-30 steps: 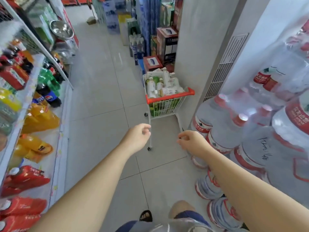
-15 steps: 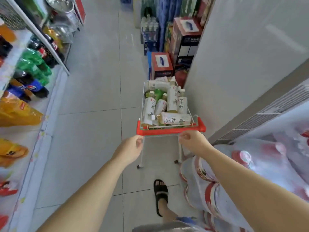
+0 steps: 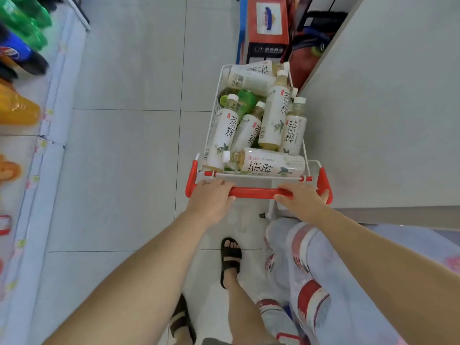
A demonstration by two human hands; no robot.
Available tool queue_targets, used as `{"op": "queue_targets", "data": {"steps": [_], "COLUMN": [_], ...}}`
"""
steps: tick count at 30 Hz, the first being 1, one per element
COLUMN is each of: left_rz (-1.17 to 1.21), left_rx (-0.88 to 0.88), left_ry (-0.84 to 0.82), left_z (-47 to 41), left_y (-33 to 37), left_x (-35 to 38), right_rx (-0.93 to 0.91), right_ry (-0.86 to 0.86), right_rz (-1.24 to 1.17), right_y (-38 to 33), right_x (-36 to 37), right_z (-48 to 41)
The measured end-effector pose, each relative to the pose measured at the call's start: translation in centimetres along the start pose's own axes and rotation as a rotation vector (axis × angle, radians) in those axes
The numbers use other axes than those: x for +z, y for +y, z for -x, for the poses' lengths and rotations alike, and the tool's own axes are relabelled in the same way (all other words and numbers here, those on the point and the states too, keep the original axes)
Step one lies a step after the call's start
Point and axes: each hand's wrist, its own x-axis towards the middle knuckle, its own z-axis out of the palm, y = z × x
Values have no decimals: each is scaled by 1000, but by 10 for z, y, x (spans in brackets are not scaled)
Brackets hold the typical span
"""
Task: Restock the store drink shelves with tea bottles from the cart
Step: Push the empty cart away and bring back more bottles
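Note:
A small white wire cart point(image 3: 212, 113) with a red handle bar point(image 3: 256, 192) stands on the tiled aisle in front of me. Several white-labelled tea bottles point(image 3: 271, 164) lie piled in its basket, one green bottle point(image 3: 245, 100) among them. My left hand point(image 3: 212, 199) is closed over the left end of the handle. My right hand point(image 3: 302, 201) grips the right end. The drink shelves point(image 3: 53, 115) run along the left edge, holding green, blue and orange soda bottles point(image 3: 17, 110).
Shrink-wrapped packs of large water bottles point(image 3: 308, 282) crowd the floor at lower right beside my feet. A grey wall point(image 3: 373, 108) stands right of the cart. Stacked cartons point(image 3: 267, 28) sit just beyond the cart. Tiled floor stretches between the cart and the shelves.
I have walked up to the cart; both hands, empty and reaching a second ago, have closed on its red handle. The view has tilted down.

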Motion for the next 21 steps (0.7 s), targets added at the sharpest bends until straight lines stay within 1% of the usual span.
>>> {"op": "queue_targets", "data": {"steps": [3, 5, 7, 9, 13, 16, 21], "left_rz": [-144, -181, -192, -197, -180, -184, -133], "left_rx": [15, 17, 28, 36, 33, 43, 4], "left_ry": [-28, -41, -33, -28, -15, 25, 40], "left_z": [-7, -10, -11, -11, -8, -3, 13], "left_y": [-9, -13, -15, -18, -31, -38, -50], "left_x": [1, -2, -4, -7, -11, -8, 0], "right_rx": [-67, -35, 49, 66, 35, 30, -48], "right_ry": [-9, 18, 103, 180, 180, 209, 192], "right_rz": [-87, -147, -118, -69, -100, -67, -51], "right_y": [18, 6, -9, -13, -24, -30, -43], "right_x": [24, 23, 18, 22, 30, 33, 34], "right_z": [-32, -28, -19, -17, -12, -12, -10]}}
